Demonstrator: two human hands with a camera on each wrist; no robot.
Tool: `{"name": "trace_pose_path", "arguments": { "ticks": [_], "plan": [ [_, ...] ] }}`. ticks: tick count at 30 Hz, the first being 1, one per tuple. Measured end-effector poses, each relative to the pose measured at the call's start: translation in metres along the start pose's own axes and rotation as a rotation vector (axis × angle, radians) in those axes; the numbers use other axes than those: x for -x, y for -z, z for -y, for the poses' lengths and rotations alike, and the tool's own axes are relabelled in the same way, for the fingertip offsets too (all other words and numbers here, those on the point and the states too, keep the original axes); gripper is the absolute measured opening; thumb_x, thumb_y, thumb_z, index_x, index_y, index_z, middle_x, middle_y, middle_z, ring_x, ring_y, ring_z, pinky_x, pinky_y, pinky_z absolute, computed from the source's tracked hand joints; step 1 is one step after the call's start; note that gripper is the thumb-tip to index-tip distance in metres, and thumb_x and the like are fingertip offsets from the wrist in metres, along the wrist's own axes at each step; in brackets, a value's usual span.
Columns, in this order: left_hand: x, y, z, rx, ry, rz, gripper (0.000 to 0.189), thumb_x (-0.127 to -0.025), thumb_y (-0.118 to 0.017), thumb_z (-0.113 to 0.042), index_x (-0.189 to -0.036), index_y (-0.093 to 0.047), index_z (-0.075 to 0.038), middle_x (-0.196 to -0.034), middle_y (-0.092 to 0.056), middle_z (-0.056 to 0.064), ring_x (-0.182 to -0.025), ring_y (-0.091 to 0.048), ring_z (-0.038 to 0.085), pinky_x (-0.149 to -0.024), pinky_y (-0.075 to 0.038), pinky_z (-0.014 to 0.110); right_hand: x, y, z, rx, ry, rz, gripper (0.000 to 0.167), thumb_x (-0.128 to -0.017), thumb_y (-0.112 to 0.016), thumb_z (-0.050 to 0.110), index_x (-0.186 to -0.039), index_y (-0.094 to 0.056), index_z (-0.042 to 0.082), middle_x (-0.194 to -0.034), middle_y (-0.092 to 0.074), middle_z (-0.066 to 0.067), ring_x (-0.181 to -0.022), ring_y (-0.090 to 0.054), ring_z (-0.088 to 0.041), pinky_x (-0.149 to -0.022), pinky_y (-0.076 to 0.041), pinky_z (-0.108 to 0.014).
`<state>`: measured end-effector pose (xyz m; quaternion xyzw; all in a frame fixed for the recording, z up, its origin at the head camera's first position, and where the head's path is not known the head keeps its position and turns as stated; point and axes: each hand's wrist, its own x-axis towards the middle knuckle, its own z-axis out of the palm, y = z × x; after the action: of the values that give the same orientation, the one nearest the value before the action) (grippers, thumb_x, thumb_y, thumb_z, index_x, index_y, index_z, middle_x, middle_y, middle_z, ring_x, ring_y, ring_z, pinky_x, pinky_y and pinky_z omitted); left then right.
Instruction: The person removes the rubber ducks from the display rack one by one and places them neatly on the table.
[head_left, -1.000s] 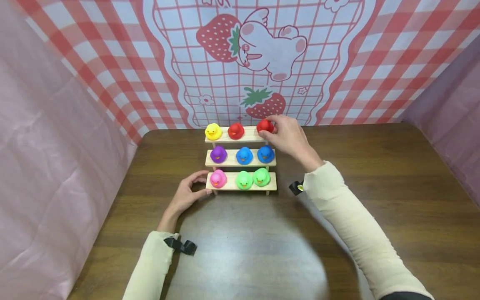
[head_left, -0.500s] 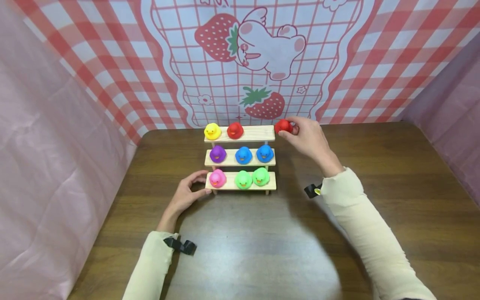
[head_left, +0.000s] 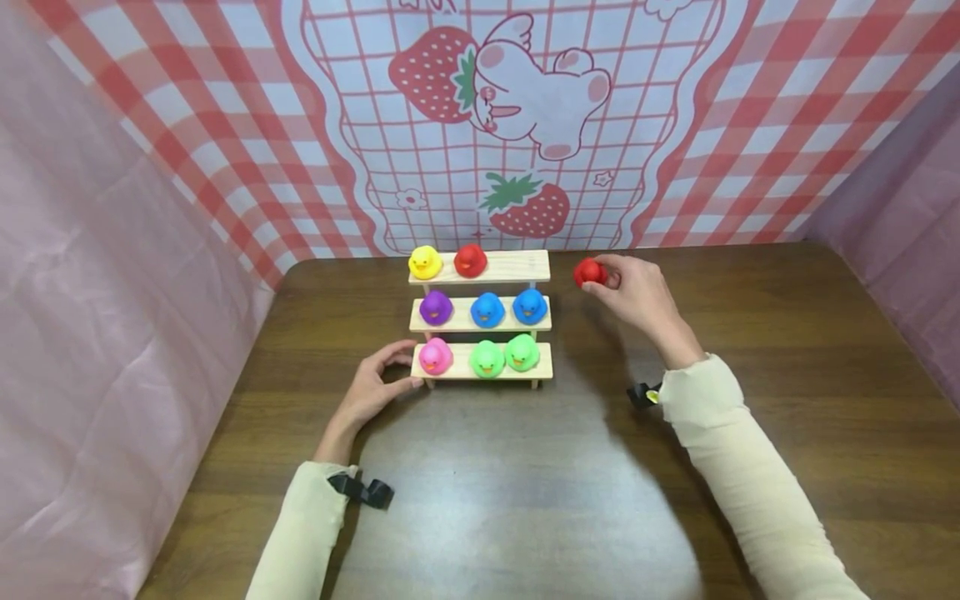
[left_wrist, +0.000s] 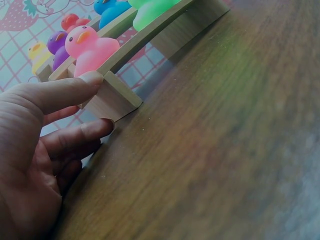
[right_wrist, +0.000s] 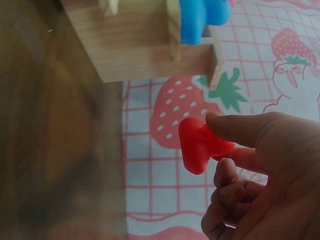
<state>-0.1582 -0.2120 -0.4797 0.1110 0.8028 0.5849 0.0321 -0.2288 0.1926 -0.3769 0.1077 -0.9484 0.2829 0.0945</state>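
Observation:
My right hand pinches a red rubber duck between thumb and fingers, to the right of the stand. In the right wrist view the duck is seen beside the stand's wooden end. A three-tier wooden stand carries ducks on every shelf. My left hand holds the left end of its bottom shelf, thumb at the front corner beside the pink duck. On top sit a yellow duck and another red duck; the top shelf's right end is bare.
A purple duck and two blue ducks occupy the middle shelf. Two light green ducks sit on the bottom one. The brown wooden table backs onto a checked strawberry cloth, with a pink curtain at left.
My right hand has lifted the red duck from the right end of the top shelf and carried it right, then slightly toward me. My left hand stays at the stand.

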Motion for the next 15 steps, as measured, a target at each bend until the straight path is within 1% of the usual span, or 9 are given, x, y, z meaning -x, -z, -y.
{"name": "trace_pose_path", "arguments": {
  "ticks": [7,15],
  "plan": [
    [-0.001,0.0,-0.003,-0.013,0.005,-0.005,0.06,-0.079,-0.079,0.001,-0.135,-0.057,0.0,-0.112,-0.07,0.029,-0.105,-0.06,0.004,-0.112,-0.032,0.045,0.006,-0.009,-0.015,0.004,-0.014,0.03,0.043,-0.089,-0.074,0.024,-0.127,-0.066,0.004,-0.075,-0.061,-0.012,-0.073,-0.053,-0.024,-0.067,-0.037,-0.034],
    [0.001,0.0,-0.002,-0.006,0.0,0.0,0.061,-0.079,-0.078,0.001,-0.136,-0.056,0.0,-0.112,-0.07,0.03,-0.106,-0.059,0.004,-0.113,-0.032,0.045,0.011,-0.023,-0.032,0.005,-0.042,0.074,0.044,-0.089,-0.074,0.024,-0.127,-0.065,0.003,-0.073,-0.061,-0.011,-0.07,-0.053,-0.023,-0.064,-0.037,-0.033]
  ]
}}
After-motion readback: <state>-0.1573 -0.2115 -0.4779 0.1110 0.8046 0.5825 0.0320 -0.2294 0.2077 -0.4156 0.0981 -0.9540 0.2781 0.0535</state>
